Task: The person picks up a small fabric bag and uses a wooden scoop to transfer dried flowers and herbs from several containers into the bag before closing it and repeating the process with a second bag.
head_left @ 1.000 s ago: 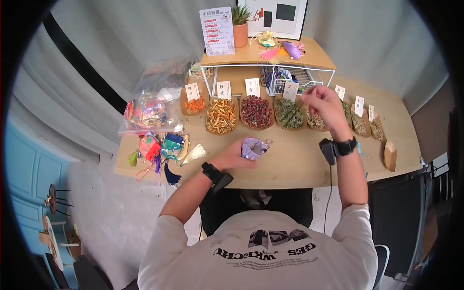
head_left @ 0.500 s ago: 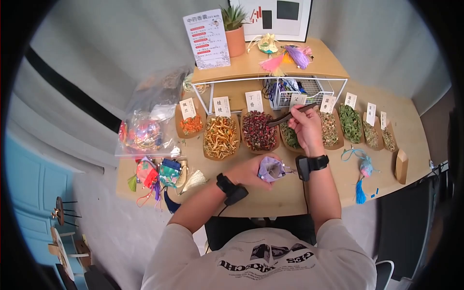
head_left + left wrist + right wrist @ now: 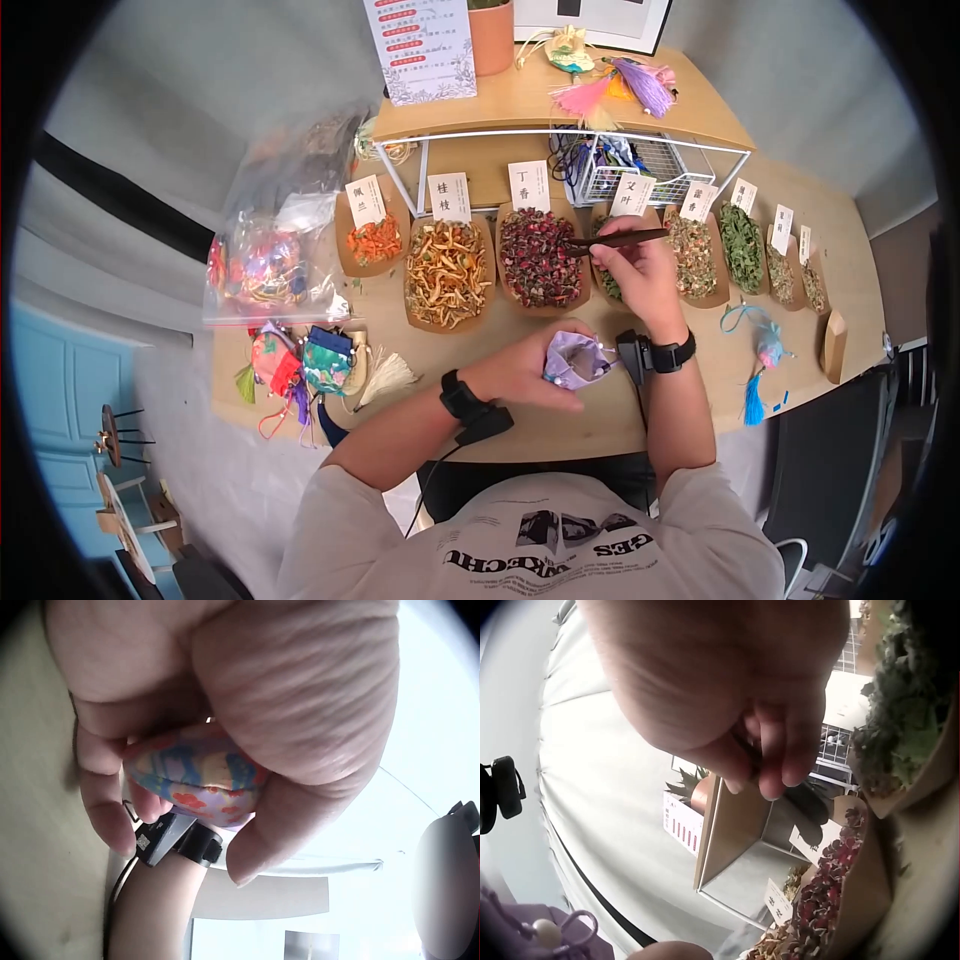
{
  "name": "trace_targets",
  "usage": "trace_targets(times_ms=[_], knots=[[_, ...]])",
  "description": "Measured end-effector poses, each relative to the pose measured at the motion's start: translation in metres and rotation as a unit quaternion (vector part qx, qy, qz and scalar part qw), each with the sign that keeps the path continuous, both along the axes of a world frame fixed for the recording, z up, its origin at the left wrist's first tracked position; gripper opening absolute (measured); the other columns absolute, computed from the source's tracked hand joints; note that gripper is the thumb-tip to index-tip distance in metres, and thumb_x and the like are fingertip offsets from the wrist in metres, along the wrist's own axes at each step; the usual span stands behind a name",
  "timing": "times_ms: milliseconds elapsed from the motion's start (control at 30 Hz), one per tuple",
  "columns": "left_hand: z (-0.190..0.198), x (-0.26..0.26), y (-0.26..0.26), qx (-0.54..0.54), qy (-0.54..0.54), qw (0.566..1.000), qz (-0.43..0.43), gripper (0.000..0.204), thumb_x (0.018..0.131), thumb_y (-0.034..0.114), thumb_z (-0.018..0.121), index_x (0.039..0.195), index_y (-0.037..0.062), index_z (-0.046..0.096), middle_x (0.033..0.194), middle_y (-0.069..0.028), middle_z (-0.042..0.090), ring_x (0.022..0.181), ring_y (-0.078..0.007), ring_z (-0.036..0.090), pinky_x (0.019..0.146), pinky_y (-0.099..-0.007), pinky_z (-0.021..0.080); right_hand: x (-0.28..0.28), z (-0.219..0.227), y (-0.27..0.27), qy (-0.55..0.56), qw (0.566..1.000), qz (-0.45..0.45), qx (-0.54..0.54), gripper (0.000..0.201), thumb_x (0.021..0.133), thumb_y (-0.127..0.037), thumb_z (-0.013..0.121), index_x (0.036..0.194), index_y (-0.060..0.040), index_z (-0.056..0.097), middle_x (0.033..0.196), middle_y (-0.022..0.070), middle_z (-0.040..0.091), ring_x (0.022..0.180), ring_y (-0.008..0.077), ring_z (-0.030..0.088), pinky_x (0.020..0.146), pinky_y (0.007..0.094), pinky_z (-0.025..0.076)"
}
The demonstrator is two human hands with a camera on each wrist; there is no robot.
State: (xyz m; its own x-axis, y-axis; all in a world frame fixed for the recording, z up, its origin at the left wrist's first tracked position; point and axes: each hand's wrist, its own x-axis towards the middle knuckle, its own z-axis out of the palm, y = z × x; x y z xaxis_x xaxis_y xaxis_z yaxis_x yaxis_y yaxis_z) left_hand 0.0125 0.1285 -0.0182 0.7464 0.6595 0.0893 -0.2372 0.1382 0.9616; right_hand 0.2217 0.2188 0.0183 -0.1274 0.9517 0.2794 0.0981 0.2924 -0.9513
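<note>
In the head view my left hand [image 3: 512,375] holds a small lilac drawstring pouch [image 3: 570,366], its mouth open upward, low in front of the paper trays. The left wrist view shows fingers and thumb around the flower-printed pouch [image 3: 206,780]. My right hand [image 3: 648,285] pinches a pair of dark wooden tongs [image 3: 632,238], lying nearly level. Their tips point left, at the right side of the tray of dark red dried buds [image 3: 535,262]. Behind the right hand, the tray of green leaves [image 3: 605,282] is partly hidden.
To the left stand trays of yellow-brown strips [image 3: 448,275] and orange petals [image 3: 375,240]; more herb trays [image 3: 742,250] continue rightward. Finished pouches [image 3: 325,360] and a plastic bag [image 3: 270,260] lie left, a blue tasselled pouch [image 3: 768,350] right. A wooden riser [image 3: 480,118] stands behind.
My right hand, first raised over the right-hand trays, has come left and down with the tongs to the red bud tray. The left hand with the pouch has shifted right and lower in view.
</note>
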Motion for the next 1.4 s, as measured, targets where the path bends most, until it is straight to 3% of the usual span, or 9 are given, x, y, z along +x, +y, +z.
trace_targets(times_ms=[367, 500, 767, 833, 967, 1033, 1133, 1267, 1400], knots=[[-0.002, 0.0, 0.004, -0.058, -0.006, 0.997, -0.046, 0.073, 0.075, -0.001, 0.083, 0.136, 0.0083, 0.044, 0.114, -0.0044, 0.062, 0.089, -0.0145, 0.065, 0.079, -0.0308, 0.054, -0.009, 0.004, -0.008, -0.144, 0.988, -0.02, 0.057, 0.02, 0.083, -0.003, 0.078, 0.1, -0.0002, 0.068, 0.087, 0.0066, 0.069, 0.074, 0.0125, 0.065, 0.067, 0.0257, 0.052], [-0.004, -0.001, 0.006, -0.082, -0.03, 0.996, -0.028, 0.068, 0.077, -0.001, 0.08, 0.135, 0.0074, 0.046, 0.12, -0.0069, 0.061, 0.102, -0.0165, 0.064, 0.082, -0.034, 0.056, -0.009, -0.001, -0.004, -0.135, 0.988, -0.026, 0.073, 0.017, 0.083, -0.003, 0.077, 0.098, 0.0, 0.068, 0.084, 0.0056, 0.069, 0.071, 0.0105, 0.063, 0.064, 0.025, 0.05], [0.007, -0.003, 0.005, -0.137, -0.038, 0.99, -0.01, 0.067, 0.082, -0.003, 0.073, 0.14, 0.0082, 0.041, 0.125, -0.0119, 0.061, 0.112, -0.0229, 0.063, 0.084, -0.0395, 0.058, 0.008, 0.008, 0.002, 0.058, 0.998, 0.004, -0.006, 0.014, 0.088, 0.004, 0.069, 0.1, 0.0012, 0.063, 0.086, 0.0087, 0.07, 0.075, 0.0134, 0.068, 0.065, 0.0262, 0.055], [0.008, -0.003, 0.005, -0.18, -0.055, 0.982, 0.01, 0.065, 0.083, -0.002, 0.073, 0.139, 0.0078, 0.042, 0.125, -0.0132, 0.061, 0.111, -0.0244, 0.063, 0.085, -0.0409, 0.058, 0.015, 0.015, 0.0, 0.206, 0.974, 0.096, -0.023, 0.014, 0.087, 0.005, 0.068, 0.099, 0.0007, 0.063, 0.088, 0.01, 0.071, 0.073, 0.0143, 0.068, 0.065, 0.027, 0.055], [0.006, -0.004, 0.005, -0.19, -0.066, 0.979, 0.008, 0.064, 0.084, 0.0, 0.073, 0.139, 0.0073, 0.042, 0.124, -0.0139, 0.061, 0.111, -0.0251, 0.063, 0.086, -0.0415, 0.057, 0.018, 0.028, -0.012, 0.191, 0.953, 0.224, -0.072, 0.016, 0.086, 0.004, 0.069, 0.1, 0.0002, 0.064, 0.089, 0.0102, 0.071, 0.072, 0.0148, 0.067, 0.066, 0.0278, 0.056], [0.008, -0.003, 0.005, -0.188, -0.071, 0.979, 0.014, 0.065, 0.083, -0.002, 0.073, 0.14, 0.0068, 0.042, 0.124, -0.0141, 0.061, 0.111, -0.0251, 0.063, 0.087, -0.0414, 0.057, 0.011, 0.026, -0.012, 0.197, 0.955, 0.209, -0.068, 0.017, 0.086, 0.004, 0.07, 0.1, -0.0002, 0.064, 0.089, 0.0089, 0.07, 0.072, 0.0138, 0.067, 0.066, 0.0268, 0.055], [0.008, -0.003, 0.006, -0.159, -0.06, 0.985, 0.006, 0.066, 0.082, -0.004, 0.073, 0.14, 0.0068, 0.043, 0.125, -0.0138, 0.062, 0.112, -0.0253, 0.063, 0.088, -0.042, 0.057, 0.001, 0.009, 0.0, 0.133, 0.991, 0.026, -0.008, 0.019, 0.086, 0.004, 0.074, 0.102, -0.0013, 0.065, 0.088, 0.0038, 0.069, 0.073, 0.0085, 0.064, 0.065, 0.0229, 0.052], [0.007, -0.004, 0.006, -0.127, -0.028, 0.991, -0.006, 0.067, 0.082, -0.007, 0.073, 0.14, 0.0068, 0.043, 0.126, -0.0131, 0.062, 0.114, -0.0252, 0.063, 0.089, -0.042, 0.058, -0.004, -0.002, 0.003, -0.022, 0.999, -0.014, 0.024, 0.021, 0.084, 0.002, 0.077, 0.102, -0.0035, 0.068, 0.086, -0.002, 0.068, 0.075, 0.0033, 0.06, 0.066, 0.0202, 0.048], [0.007, -0.004, 0.005, -0.145, -0.049, 0.988, -0.014, 0.069, 0.081, -0.007, 0.073, 0.141, 0.007, 0.042, 0.127, -0.0124, 0.062, 0.115, -0.0248, 0.063, 0.088, -0.0406, 0.058, -0.015, -0.001, -0.003, -0.049, 0.998, -0.026, 0.02, 0.019, 0.083, 0.001, 0.077, 0.1, -0.0026, 0.069, 0.085, -0.0012, 0.069, 0.073, 0.0039, 0.061, 0.064, 0.0209, 0.049]])
